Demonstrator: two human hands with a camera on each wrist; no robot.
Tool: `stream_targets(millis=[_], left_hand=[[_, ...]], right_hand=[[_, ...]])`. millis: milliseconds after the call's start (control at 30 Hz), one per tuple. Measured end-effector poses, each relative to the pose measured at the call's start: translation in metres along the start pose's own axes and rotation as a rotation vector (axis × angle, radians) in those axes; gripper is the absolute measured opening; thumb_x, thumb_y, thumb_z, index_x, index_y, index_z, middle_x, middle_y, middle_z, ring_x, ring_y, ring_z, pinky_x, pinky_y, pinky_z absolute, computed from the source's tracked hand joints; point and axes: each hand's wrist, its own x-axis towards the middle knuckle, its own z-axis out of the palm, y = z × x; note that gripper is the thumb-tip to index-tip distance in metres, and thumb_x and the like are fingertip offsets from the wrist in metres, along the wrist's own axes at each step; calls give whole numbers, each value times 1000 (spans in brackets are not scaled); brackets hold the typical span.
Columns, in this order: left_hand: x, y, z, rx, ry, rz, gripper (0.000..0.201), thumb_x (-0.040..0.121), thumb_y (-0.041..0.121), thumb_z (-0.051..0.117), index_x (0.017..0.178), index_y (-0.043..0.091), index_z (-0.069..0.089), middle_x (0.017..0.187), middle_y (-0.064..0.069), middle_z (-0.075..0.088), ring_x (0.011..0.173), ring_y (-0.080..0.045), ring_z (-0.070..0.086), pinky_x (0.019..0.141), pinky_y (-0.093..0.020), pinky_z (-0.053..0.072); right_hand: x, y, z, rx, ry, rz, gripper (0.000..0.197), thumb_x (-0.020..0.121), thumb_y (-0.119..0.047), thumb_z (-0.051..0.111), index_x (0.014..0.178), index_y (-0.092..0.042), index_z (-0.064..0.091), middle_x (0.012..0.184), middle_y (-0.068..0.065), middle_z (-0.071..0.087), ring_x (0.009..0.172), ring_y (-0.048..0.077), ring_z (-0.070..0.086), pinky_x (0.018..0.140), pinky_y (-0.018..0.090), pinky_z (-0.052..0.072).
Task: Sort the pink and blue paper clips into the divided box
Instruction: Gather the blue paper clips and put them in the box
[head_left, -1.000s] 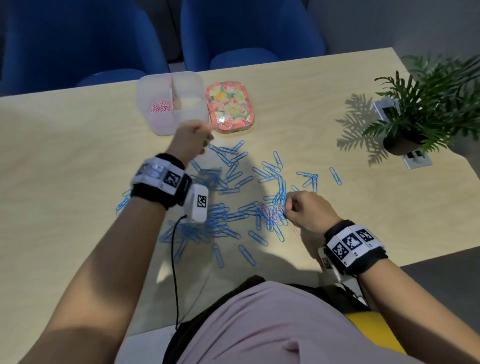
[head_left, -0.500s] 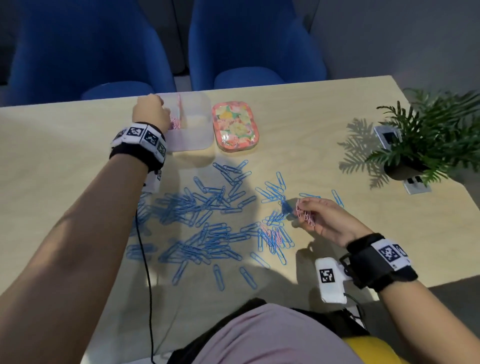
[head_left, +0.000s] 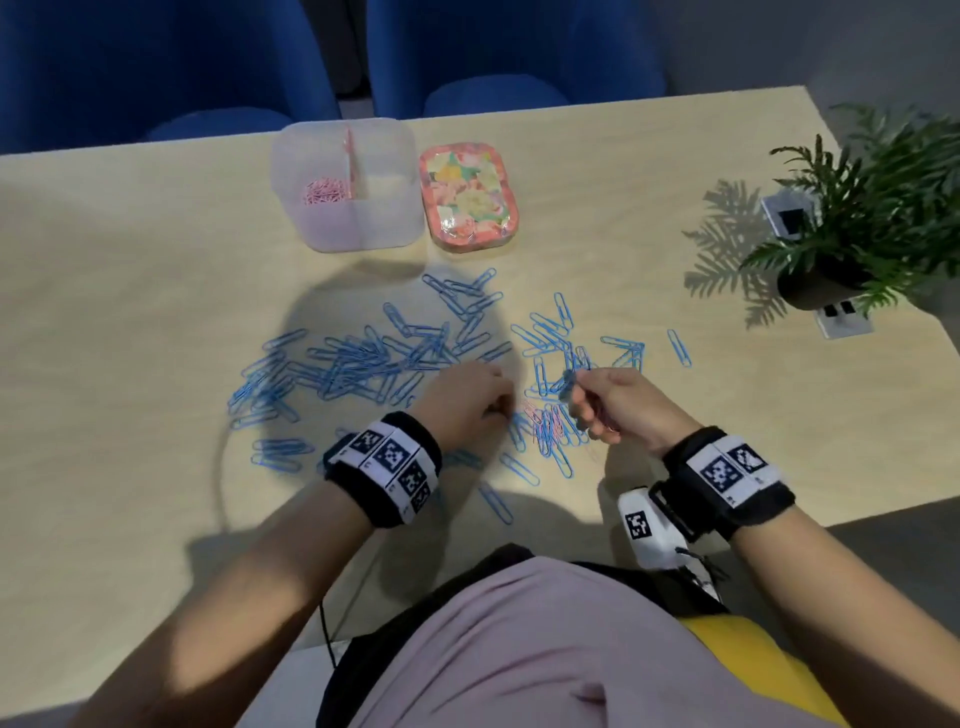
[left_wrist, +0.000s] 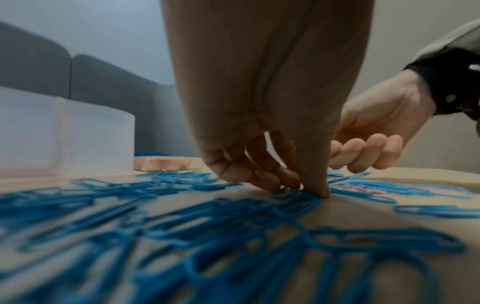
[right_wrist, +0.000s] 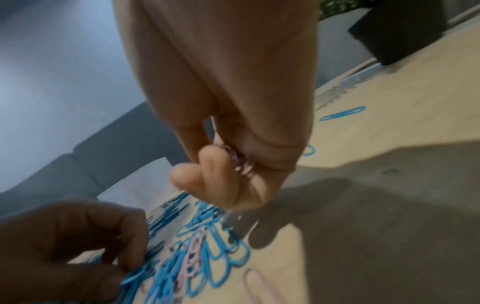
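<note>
We are mid-sort, picking pink paper clips (head_left: 543, 422) from the blue paper clips (head_left: 363, 364) on the surface (head_left: 130, 312): our right hand (head_left: 613, 402) clamps several pink ones, our left hand (head_left: 462, 397) pinches into the pile, and next they go to the divided box (head_left: 384, 218).

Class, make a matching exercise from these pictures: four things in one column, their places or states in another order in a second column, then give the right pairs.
Things:
1. pink clips in box
2. floral tin
3. potted plant
4. right hand

Places or states:
A. right of the divided box
B. at the table's right edge
C. left compartment
D. holding pink clips above the pile

Pairs: 1-C, 2-A, 3-B, 4-D
</note>
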Motion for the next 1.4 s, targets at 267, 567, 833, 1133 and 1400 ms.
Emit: stream_targets(millis=[267,567,833,1133,1400], left_hand=[[-30,-33,-18,150,73,-155,13,87,22,58,98,21,64,109,-2,58,108,-22,51,90,-33,37],[6,20,1,119,78,119,22,85,7,49,103,5,60,106,-18,62,100,-26,55,88,-34,42],[10,24,15,50,-80,50,7,72,5,67,78,3,66,69,-2,56,60,-17,54,53,-17,39],[6,8,16,-282,64,-69,21,83,4,56,103,7,61,109,-14,58,101,-28,57,77,-30,47],[-1,2,8,-226,94,-59,17,86,12,56,100,7,64,104,-13,62,101,-26,57,82,-25,37]], right_hand=[[34,-108,41,64,-48,-47,27,93,0,28,77,-7,49,67,10,48,42,15,54,37,17,46],[67,-241,140,278,-253,-58,27,91,4,25,76,0,48,69,14,52,57,23,54,54,34,55],[72,-262,175,203,-311,-75,24,80,-1,38,64,-16,29,69,11,37,57,25,36,56,30,38],[12,-145,44,-182,-161,-294,20,91,5,42,90,-5,59,81,8,61,57,8,60,54,18,47],[-3,-4,-2,-922,7,-289,13,76,-15,69,67,-22,63,72,-1,66,73,19,63,75,33,52]])
